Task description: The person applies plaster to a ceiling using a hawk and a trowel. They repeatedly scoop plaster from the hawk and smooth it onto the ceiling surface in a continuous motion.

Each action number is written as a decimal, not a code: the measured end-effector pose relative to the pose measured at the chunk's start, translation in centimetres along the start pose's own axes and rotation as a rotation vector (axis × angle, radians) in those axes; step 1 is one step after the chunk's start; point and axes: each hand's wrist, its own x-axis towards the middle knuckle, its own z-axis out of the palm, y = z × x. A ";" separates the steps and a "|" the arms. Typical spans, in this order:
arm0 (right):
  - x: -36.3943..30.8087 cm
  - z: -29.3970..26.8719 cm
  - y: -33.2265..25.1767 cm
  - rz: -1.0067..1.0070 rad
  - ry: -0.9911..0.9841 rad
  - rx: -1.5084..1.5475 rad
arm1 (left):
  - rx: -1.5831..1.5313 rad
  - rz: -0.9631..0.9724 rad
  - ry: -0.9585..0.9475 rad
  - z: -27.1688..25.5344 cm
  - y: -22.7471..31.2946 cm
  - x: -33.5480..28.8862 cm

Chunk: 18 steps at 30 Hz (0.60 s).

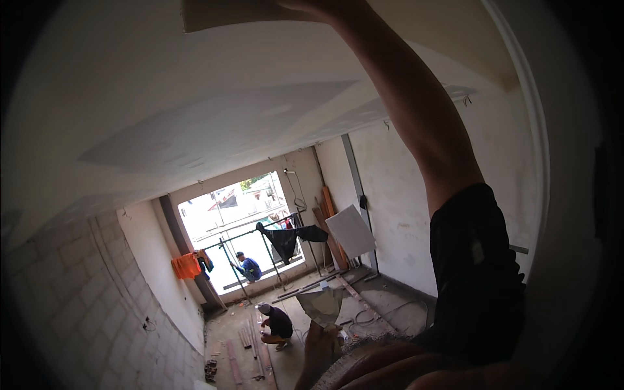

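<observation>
My right arm reaches up to the ceiling [214, 71], and my right hand [325, 6] is partly cut off by the upper edge. It grips a wide flat plastering blade [244, 14], whose long edge lies at or close to the ceiling; its handle is out of sight. Low in the middle, my left hand [318, 343] is closed round the handle of a putty knife [322, 305]. The broad, flared blade of that knife points up and looks smeared with pale filler. Darker grey patches [214, 127] show on the ceiling.
Far below, one person [278, 325] squats on the floor; another in blue [247, 267] sits by the bright window opening [221, 208]. A rail [224, 244] holds dark cloth and orange clothing [186, 266]. A pale board [351, 231] leans right. Lengths of material [253, 344] lie about the floor.
</observation>
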 end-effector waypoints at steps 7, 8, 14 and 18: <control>-0.2 0.5 -0.4 0.018 -0.038 0.031 | -0.026 -0.020 0.004 0.1 -0.4 -0.2; -0.2 0.7 -0.6 0.028 -0.039 0.043 | -0.030 -0.023 0.008 0.1 -0.5 -0.2; 0.0 0.4 0.1 0.053 -0.062 0.000 | -0.023 -0.031 -0.023 0.3 -0.3 0.1; -0.1 1.3 -0.1 0.042 -0.102 0.014 | -0.034 -0.034 -0.008 0.3 -0.5 -0.1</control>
